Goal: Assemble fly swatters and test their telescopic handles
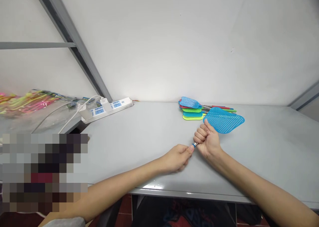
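Note:
A blue fly swatter (224, 120) with a mesh head is held in both of my hands, above the front half of the grey table. My right hand (207, 139) is closed round it just below the head, thumb pointing up. My left hand (178, 157) is closed on the blue handle end; a short length of metal rod shows between the two hands. Most of the handle is hidden in my left fist. Behind, near the wall, lies a stack of fly swatters (190, 108) in blue, red, green and yellow, their handles pointing right.
A white power strip (107, 110) with plugs and cables lies at the table's back left. Beyond it are clear bags of colourful items (32, 102). The grey table (139, 130) meets a white wall, with metal frame posts at both sides. A blurred-out patch covers the lower left.

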Available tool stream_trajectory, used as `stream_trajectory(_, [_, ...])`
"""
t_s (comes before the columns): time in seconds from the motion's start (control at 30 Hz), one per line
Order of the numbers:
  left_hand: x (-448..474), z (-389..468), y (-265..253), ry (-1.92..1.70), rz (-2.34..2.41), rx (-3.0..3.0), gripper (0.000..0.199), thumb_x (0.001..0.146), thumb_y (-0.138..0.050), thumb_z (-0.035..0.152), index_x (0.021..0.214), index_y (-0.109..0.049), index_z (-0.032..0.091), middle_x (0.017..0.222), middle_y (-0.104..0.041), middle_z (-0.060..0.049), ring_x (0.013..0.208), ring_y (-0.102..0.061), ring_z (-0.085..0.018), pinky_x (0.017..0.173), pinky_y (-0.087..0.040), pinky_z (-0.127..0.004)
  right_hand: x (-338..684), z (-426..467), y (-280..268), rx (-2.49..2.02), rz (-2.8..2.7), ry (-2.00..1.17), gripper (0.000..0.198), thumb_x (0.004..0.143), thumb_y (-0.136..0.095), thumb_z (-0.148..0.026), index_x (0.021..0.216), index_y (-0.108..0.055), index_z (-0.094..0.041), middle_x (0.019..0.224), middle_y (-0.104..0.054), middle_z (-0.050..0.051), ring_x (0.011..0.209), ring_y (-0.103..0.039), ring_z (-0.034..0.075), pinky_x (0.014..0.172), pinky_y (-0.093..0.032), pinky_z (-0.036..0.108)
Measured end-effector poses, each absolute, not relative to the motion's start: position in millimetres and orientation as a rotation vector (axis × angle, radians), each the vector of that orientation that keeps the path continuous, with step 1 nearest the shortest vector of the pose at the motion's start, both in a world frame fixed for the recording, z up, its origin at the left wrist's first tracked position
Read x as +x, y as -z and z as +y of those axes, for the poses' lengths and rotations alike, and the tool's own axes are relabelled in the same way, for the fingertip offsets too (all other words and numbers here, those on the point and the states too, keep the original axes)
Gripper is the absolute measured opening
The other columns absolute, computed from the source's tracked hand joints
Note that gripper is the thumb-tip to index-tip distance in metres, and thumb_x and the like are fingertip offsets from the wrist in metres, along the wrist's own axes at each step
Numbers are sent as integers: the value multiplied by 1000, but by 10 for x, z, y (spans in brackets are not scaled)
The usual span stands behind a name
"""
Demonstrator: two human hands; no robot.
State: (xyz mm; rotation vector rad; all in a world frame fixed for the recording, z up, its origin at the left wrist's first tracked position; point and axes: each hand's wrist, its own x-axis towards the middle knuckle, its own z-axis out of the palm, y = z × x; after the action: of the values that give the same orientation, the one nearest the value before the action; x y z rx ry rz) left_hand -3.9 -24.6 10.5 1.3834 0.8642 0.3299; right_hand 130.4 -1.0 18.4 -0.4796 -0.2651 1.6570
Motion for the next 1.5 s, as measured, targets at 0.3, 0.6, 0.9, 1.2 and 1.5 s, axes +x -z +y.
stream_trajectory(0.3, [-53, -262, -152, -205, 626, 805, 37, 72, -36, 53, 60, -34, 19, 43, -21, 9, 28, -11, -2, 25, -6, -15, 1344, 8, -179, -410, -274, -1752, 44, 81, -33, -34, 44, -15, -18, 39, -6, -9, 32, -5, 6, 26, -11, 18])
stream_trajectory(0.6, [-82, -183, -143, -98, 403, 373, 31, 81, -31, 39, 60, -35, 17, 42, -19, 8, 28, -10, -3, 24, -9, -15, 1330, 60, -119, -424, -163, -1789, 42, 83, -30, -28, 45, -15, -19, 39, -6, -9, 32, -4, 6, 26, -12, 18])
stream_trajectory(0.9, [-49, -181, -169, -167, 391, 445, 29, 80, -33, 39, 62, -36, 17, 42, -22, 8, 27, -19, -4, 27, -16, -16, 1334, 110, -78, -379, -210, -1871, 42, 83, -30, -25, 45, -13, -19, 38, -8, -9, 31, -8, 6, 27, -14, 17])
stream_trajectory(1.2, [-75, -149, -173, -185, 532, 606, 27, 77, -37, 42, 66, -41, 17, 48, -29, 7, 35, -29, -4, 37, -22, -17, 1254, 75, -85, -322, -106, -1967, 40, 82, -32, -27, 46, -15, -19, 38, -12, -8, 30, -15, 6, 28, -17, 17])
stream_trajectory(1.5, [-79, -132, -154, -255, 578, 716, 30, 75, -37, 45, 70, -46, 16, 51, -31, 6, 39, -31, -5, 41, -26, -18, 1258, 73, -133, -293, -172, -1994, 36, 81, -36, -27, 49, -21, -18, 40, -18, -7, 33, -22, 6, 31, -25, 16])
